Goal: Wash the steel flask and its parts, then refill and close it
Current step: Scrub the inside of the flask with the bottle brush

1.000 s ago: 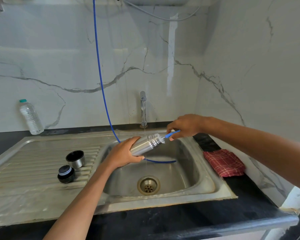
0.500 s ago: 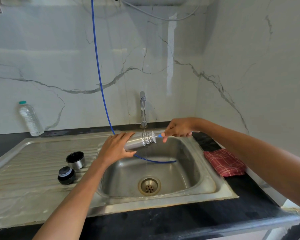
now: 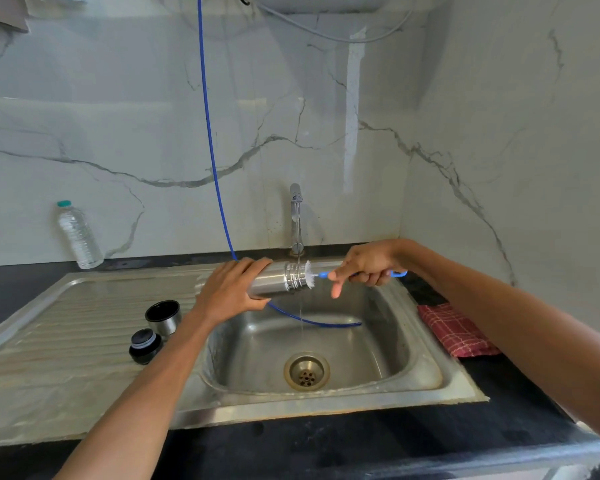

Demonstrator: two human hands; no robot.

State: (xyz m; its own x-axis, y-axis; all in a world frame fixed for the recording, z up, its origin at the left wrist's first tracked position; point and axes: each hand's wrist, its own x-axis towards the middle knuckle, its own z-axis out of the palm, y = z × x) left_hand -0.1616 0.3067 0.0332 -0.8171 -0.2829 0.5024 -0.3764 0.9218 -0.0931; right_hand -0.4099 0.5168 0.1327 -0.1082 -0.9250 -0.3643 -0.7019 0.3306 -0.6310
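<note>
- Steel flask (image 3: 274,282): held roughly level over the sink basin (image 3: 343,355), mouth pointing to the person's right, directly beneath the tap (image 3: 296,216); a thin stream of water runs past its threaded neck.
- Left hand (image 3: 231,291): fingers and thumb wrapped round the flask's body, forearm reaching in from the lower left.
- Right hand (image 3: 366,268): grips the blue handle of the bottle brush (image 3: 312,275), index finger extended downward (the other fingers curled); white bristles sit at the flask's mouth.
- Cup lid (image 3: 163,317) and stopper (image 3: 145,345): standing near each other on the ribbed drainboard (image 3: 66,334), left of the basin.
- Blue hose (image 3: 212,150): hangs from above into the basin.
- Red checked cloth (image 3: 456,330): on the dark counter, right of the sink.
- Plastic water bottle (image 3: 78,235): upright against the marble wall.
</note>
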